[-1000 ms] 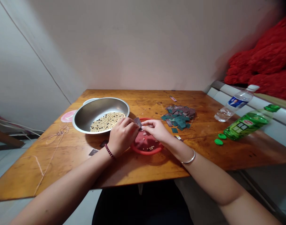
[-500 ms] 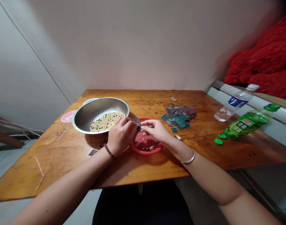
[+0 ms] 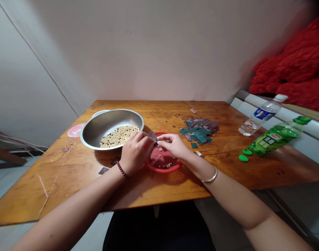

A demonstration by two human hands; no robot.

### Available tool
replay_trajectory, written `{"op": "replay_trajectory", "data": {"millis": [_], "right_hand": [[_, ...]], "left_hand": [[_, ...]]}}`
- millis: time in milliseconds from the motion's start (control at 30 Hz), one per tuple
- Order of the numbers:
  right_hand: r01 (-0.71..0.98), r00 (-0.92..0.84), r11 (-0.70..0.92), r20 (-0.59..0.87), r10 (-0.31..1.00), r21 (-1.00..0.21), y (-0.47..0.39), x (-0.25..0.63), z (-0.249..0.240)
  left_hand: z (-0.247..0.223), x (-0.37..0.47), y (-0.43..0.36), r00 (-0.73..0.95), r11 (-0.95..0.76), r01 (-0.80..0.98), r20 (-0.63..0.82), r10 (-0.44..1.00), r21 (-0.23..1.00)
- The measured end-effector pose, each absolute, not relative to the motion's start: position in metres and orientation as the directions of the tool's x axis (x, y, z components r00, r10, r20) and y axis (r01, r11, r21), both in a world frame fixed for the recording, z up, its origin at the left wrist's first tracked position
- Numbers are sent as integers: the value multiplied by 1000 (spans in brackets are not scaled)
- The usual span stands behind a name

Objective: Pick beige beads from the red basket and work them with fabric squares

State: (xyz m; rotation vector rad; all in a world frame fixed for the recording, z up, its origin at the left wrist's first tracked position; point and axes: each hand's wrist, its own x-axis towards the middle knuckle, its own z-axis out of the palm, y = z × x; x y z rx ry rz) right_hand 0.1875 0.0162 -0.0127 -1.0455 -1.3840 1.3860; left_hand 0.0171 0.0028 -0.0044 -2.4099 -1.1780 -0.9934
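My left hand [image 3: 137, 150], fingers closed, grips a small dark fabric pouch [image 3: 153, 136] over the red mesh basket [image 3: 163, 169]. The fingertips of my right hand [image 3: 173, 144] are pinched together at the pouch's right edge; whether a bead is between them is too small to see. Inside the basket lie several pale beads [image 3: 168, 165] and a few dark ones. Left of my left hand stands a steel bowl [image 3: 109, 119] with many cream and black beads [image 3: 119, 136] in it.
A pile of green and brown fabric pieces [image 3: 200, 129] lies at right. Beyond it are a clear bottle [image 3: 261, 115], a tilted green bottle [image 3: 278, 137] and two green lids [image 3: 243, 158]. Loose thread [image 3: 64, 150] trails over the table's left side. Dark squares [image 3: 104, 170] lie beside my left wrist.
Both hands stay over the basket with the pouch between them. My left hand has shifted very slightly to the right; the beads and other things have not visibly moved.
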Motion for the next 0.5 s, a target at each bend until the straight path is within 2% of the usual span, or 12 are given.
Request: {"op": "replay_trajectory", "data": {"millis": [500], "right_hand": [[-24, -252, 33, 38, 967, -999, 17, 188, -15]], "left_hand": [[-4, 16, 3, 402, -614, 786, 701, 589, 65]]}}
